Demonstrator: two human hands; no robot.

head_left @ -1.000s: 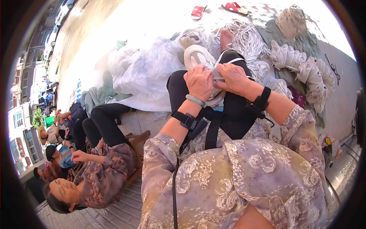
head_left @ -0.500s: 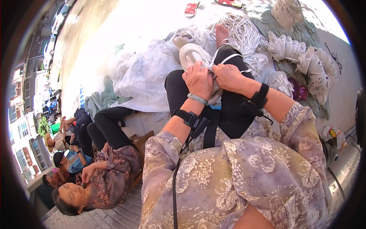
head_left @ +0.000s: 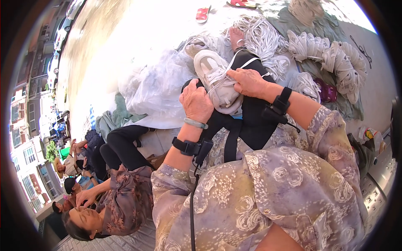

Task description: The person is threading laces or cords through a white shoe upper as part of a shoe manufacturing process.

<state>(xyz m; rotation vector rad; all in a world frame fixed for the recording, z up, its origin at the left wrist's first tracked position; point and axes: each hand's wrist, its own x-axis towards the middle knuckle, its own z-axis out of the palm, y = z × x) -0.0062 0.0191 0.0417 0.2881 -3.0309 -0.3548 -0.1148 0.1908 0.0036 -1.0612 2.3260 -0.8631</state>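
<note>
A white and beige sneaker point(head_left: 224, 95) lies across my lap, toe pointing away, with white shoelaces point(head_left: 217, 78) crossing its front. My right hand point(head_left: 250, 83) is at the sneaker's right side, thumb and forefinger pinched on a shoelace; loose lace loops run beyond it over my dark trouser leg. My left hand point(head_left: 196, 101) is curled beside the sneaker's left edge, its back turned up. Whatever its fingers may hold is hidden.
A heap of white laces point(head_left: 261, 37) lies by my bare foot point(head_left: 237, 38). Bundled pale shoe pieces point(head_left: 307, 46) rest at right on green cloth. Clear plastic sheeting point(head_left: 157, 83) is piled left. A seated person point(head_left: 125, 201) is close on my left. Red slippers point(head_left: 202, 14) lie ahead.
My left hand has drawn away from the laces, leftward and toward me, uncovering more of the sneaker. My right hand has shifted slightly left. The neighbour's hand has come up near their face.
</note>
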